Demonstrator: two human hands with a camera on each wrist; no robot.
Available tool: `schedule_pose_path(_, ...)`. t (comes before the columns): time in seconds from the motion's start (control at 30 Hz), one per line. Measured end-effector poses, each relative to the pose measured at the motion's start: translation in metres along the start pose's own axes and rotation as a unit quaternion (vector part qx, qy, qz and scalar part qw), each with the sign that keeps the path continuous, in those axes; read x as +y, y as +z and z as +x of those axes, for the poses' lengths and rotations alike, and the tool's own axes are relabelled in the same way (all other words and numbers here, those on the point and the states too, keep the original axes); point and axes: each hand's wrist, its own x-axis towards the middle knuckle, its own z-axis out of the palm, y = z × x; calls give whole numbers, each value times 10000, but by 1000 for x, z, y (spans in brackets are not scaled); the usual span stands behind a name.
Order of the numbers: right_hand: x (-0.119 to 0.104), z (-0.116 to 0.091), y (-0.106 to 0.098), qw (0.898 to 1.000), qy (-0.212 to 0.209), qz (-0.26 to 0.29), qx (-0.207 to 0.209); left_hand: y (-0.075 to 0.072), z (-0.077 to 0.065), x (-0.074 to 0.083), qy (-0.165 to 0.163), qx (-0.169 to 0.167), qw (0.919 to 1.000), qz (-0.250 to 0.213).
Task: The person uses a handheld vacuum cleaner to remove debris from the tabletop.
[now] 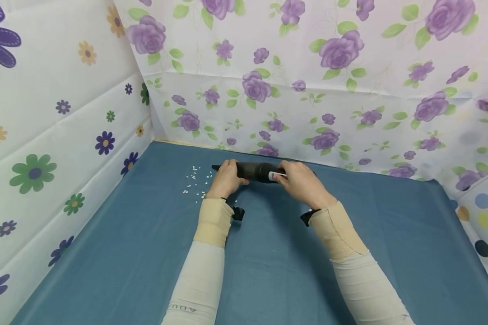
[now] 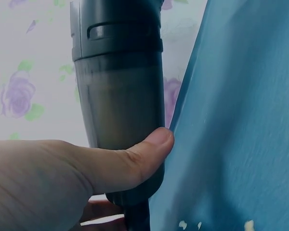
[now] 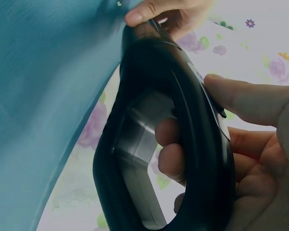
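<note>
A black handheld vacuum cleaner is held sideways above the blue cloth, its narrow nozzle pointing left. My left hand grips its front end; in the left wrist view the thumb lies across the smoky see-through dust cup. My right hand holds the loop handle, with fingers curled through the opening and the thumb along the top, as the right wrist view shows. White crumbs lie scattered on the cloth around the nozzle and the left hand.
The blue cloth covers the table up to a flowered sheet at the back. Another flowered sheet stands along the left side, and a dotted one borders the right edge.
</note>
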Motion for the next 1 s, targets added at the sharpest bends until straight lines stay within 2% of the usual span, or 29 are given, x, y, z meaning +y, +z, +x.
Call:
schedule_pose_path(0.27, 9, -7, -10, 9997, 141, 96, -152, 8, -10, 12, 94, 122, 9998, -95)
schedule_pose_path(0.57, 16, -9, -4, 9995, 70, 251, -181, 10, -15, 15, -7, 220, 9997, 80)
schedule_pose_path(0.83, 36, -29, -13, 9995, 197, 261, -43, 23, -22, 36, 290, 436, 9981, 312)
schedule_pose_path(1.0, 42, -41, -16, 9995, 204, 255, -49, 32, -31, 42, 388, 530, 9971, 382)
